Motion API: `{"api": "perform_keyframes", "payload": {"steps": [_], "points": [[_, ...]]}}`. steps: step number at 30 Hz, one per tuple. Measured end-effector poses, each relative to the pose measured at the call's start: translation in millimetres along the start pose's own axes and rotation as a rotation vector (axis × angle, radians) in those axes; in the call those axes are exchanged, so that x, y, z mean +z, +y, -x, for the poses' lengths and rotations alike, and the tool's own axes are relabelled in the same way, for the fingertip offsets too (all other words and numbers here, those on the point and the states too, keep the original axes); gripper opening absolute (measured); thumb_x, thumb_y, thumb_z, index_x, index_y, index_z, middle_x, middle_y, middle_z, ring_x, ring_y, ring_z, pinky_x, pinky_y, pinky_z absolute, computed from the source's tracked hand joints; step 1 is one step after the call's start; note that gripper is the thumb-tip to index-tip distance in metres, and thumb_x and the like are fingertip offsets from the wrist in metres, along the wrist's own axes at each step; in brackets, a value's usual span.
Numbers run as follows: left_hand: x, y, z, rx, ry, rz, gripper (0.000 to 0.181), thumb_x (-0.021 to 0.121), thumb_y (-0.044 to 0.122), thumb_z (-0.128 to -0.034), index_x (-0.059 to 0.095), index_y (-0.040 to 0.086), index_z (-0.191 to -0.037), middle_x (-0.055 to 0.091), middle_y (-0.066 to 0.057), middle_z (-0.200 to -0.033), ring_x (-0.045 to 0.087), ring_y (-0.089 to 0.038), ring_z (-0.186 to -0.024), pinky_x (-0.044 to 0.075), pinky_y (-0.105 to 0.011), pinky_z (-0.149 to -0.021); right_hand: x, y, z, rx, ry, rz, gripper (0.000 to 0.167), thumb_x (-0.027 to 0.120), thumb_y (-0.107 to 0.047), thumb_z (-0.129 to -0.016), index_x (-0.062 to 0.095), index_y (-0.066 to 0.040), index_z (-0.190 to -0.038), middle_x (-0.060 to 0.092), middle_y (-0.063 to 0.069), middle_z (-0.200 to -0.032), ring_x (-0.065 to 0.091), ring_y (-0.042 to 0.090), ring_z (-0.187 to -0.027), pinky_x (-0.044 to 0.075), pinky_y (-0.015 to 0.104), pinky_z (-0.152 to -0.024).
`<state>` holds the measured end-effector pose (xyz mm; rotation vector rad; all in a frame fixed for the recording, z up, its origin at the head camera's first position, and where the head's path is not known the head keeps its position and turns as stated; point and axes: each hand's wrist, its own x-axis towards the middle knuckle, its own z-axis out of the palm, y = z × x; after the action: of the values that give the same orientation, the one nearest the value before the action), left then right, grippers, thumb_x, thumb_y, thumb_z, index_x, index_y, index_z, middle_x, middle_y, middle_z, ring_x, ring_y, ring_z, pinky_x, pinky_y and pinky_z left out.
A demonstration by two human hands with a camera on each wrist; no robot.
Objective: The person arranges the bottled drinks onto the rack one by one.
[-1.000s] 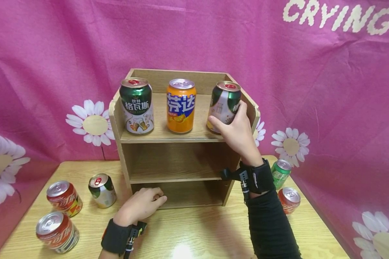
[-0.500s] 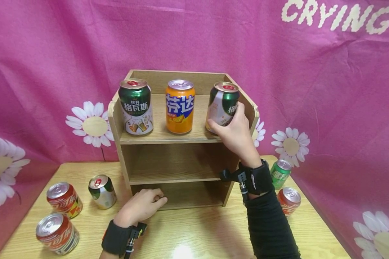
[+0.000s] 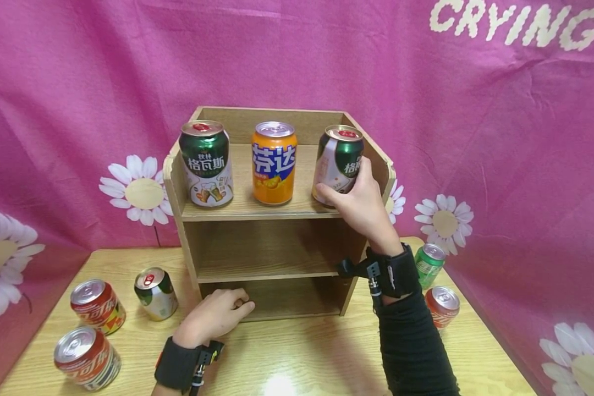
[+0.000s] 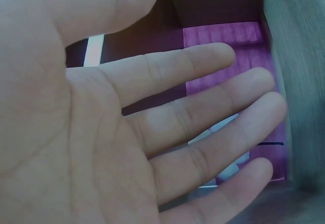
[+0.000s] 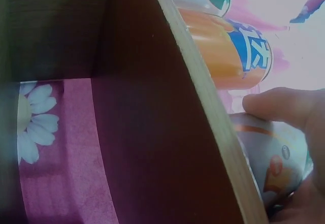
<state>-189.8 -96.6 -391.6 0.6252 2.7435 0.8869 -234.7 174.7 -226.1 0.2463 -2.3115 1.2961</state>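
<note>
Worktop (image 3: 302, 352) with shelf (image 3: 264, 216) carrying three drinks cans (image 3: 273, 179); three further cans (image 3: 159, 302) at its eight o'clock, two others, apparently upright (image 3: 429, 266), at four.

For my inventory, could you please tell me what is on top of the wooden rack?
From left: green can, orange can, and another green can, which the right hand grips and partly hides.

I saw the right arm (image 3: 416, 346) stretched forward, the right hand (image 3: 363, 208) curled in a grip; the left hand (image 3: 220, 313) was lower, its fingers (image 4: 213, 153) slightly apart.
</note>
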Motion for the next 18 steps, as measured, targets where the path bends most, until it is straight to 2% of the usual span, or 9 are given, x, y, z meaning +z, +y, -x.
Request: {"api": "perform_keyframes", "payload": {"steps": [4,11,14,18], "points": [[0.7,0.3,-0.3,-0.005,-0.002,0.0,0.032,0.056,0.033,-0.0948,0.065,0.007,-0.112,0.066,-0.002,-0.097,0.063,-0.02,-0.091,0.049,-0.04,-0.079,1.5,0.4,0.0,0.007,0.017,0.018,0.071,0.079,-0.027,-0.075,0.035,-0.005,-0.127,0.058,0.014,-0.114,0.056,0.024,-0.101,0.043,0.039,-0.088],[0.7,-0.2,-0.8,0.009,0.003,0.0,0.032,0.057,0.033,-0.0947,0.065,0.007,-0.111,0.067,-0.003,-0.096,0.063,-0.02,-0.09,0.05,-0.04,-0.078,5.0,0.0,0.7,-0.004,0.071,0.083,0.081,0.081,-0.035,-0.071,0.034,-0.004,-0.129,0.058,0.014,-0.114,0.056,0.024,-0.102,0.043,0.039,-0.088],[0.8,-0.3,-0.8,0.0,-0.008,0.006,0.032,0.056,0.033,-0.0952,0.064,0.007,-0.112,0.066,-0.003,-0.097,0.063,-0.021,-0.091,0.05,-0.04,-0.078,3.6,-0.2,1.1,-0.004,0.063,0.067,0.084,0.08,-0.036,-0.072,0.032,-0.005,-0.133,0.057,0.013,-0.115,0.055,0.024,-0.104,0.042,0.039,-0.09],[1.2,-0.7,-1.4,-0.007,-0.019,0.012,0.032,0.055,0.033,-0.0956,0.064,0.008,-0.112,0.066,-0.003,-0.099,0.062,-0.021,-0.092,0.049,-0.04,-0.079,0.9,-0.2,1.2,-0.013,0.024,0.019,0.079,0.078,-0.03,-0.075,0.032,-0.006,-0.135,0.056,0.013,-0.117,0.054,0.023,-0.107,0.04,0.038,-0.093]]}}
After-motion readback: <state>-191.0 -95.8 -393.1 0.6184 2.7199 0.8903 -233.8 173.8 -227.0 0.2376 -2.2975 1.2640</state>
